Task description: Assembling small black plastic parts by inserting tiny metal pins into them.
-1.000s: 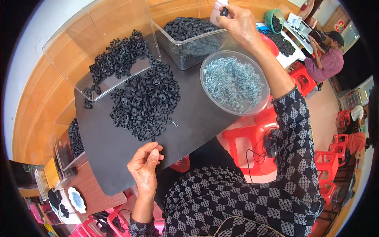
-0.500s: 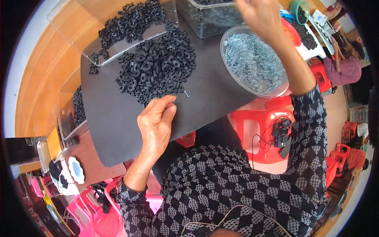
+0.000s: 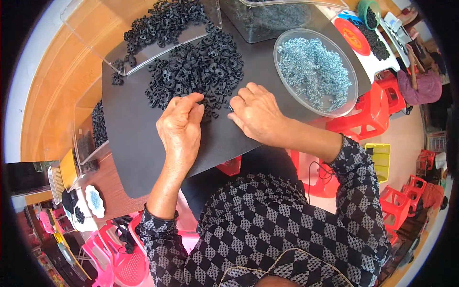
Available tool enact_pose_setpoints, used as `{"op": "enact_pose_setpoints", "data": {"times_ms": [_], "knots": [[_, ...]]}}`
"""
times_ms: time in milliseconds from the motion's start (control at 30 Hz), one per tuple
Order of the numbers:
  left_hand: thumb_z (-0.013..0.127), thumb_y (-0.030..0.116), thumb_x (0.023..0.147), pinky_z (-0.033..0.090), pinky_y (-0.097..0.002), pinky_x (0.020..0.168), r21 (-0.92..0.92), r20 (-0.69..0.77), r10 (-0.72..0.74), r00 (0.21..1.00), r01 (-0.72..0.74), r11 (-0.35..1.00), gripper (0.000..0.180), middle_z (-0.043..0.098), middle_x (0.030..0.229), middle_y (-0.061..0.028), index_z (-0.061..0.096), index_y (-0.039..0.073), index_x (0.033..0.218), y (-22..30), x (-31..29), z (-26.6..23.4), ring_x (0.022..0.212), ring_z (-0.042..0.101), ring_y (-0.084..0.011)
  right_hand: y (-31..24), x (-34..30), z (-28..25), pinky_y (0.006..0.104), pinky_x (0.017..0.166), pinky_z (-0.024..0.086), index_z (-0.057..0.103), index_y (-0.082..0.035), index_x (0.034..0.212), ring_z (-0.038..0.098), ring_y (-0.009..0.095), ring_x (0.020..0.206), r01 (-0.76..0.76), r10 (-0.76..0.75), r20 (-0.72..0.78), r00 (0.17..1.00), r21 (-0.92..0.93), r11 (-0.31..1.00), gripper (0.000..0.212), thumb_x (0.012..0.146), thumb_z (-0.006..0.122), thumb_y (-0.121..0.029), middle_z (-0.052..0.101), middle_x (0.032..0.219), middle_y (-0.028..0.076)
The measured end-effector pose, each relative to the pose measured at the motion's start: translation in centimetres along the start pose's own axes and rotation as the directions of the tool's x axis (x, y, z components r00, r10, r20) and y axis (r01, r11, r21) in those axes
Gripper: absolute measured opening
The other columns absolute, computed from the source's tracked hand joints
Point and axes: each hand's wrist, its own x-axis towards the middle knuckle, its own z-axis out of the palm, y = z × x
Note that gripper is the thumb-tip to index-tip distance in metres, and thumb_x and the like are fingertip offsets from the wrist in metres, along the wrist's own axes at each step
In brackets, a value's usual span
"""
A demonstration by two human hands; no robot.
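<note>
Both hands rest side by side on a black mat (image 3: 143, 143) at the near edge of a heap of small black plastic rings (image 3: 196, 71). The left hand (image 3: 181, 126) has its fingers curled narrow, tips pinched down among the nearest rings, and the right hand (image 3: 256, 112) has its fingers bent close together with the tips pressed at the heap's edge; whether either holds a ring cannot be told. Just right of the right hand stands a round clear dish (image 3: 351, 103) of pale blue springs (image 3: 313, 71), and a clear tray (image 3: 86, 24) with more rings lies beyond the heap.
</note>
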Motion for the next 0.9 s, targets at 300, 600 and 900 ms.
{"op": "enact_pose_setpoints", "data": {"times_ms": [300, 600, 900], "knots": [[0.064, -0.002, 0.073, 0.046, -0.0282, 0.06, -0.027, -0.006, -0.069, 0.998, 0.069, 0.997, 0.018, 0.059, 0.07, -0.0071, 0.067, 0.004, 0.09, -0.7, -1.8, -1.1, 0.063, 0.059, -0.0179, 0.6, -1.3, -0.4, 0.0378, 0.061, 0.043, 0.052, -0.004, 0.077, 0.052, 0.029, 0.069, -0.061, 0.079, -0.116, 0.99, 0.151, 0.987, 0.016, 0.07, 0.067, -0.003, 0.055, 0.071, 0.009], [0.071, 0.002, 0.065, 0.047, -0.0337, 0.062, 0.226, -0.056, 0.134, 0.989, -0.118, 0.967, 0.024, 0.059, 0.079, -0.007, 0.066, 0.006, 0.088, -0.5, -3.8, -1.7, 0.07, 0.058, -0.0252, -0.1, -2.1, -1.0, 0.037, 0.059, 0.041, 0.053, -0.003, 0.078, 0.052, 0.027, 0.068, -0.113, 0.161, -0.154, 0.975, 0.282, 0.953, 0.016, 0.07, 0.066, 0.0, 0.054, 0.071, 0.009], [0.074, 0.012, 0.062, 0.038, -0.044, 0.086, 0.507, 0.128, 0.223, 0.966, -0.257, 0.823, 0.026, 0.058, 0.093, -0.0084, 0.067, 0.008, 0.087, 0.5, -2.8, -0.6, 0.09, 0.056, -0.0249, -0.4, -2.4, -0.3, 0.0353, 0.057, 0.041, 0.054, -0.002, 0.078, 0.05, 0.025, 0.064, -0.103, 0.189, -0.236, 0.953, 0.335, 0.937, 0.016, 0.07, 0.067, 0.002, 0.053, 0.069, 0.008]]}}
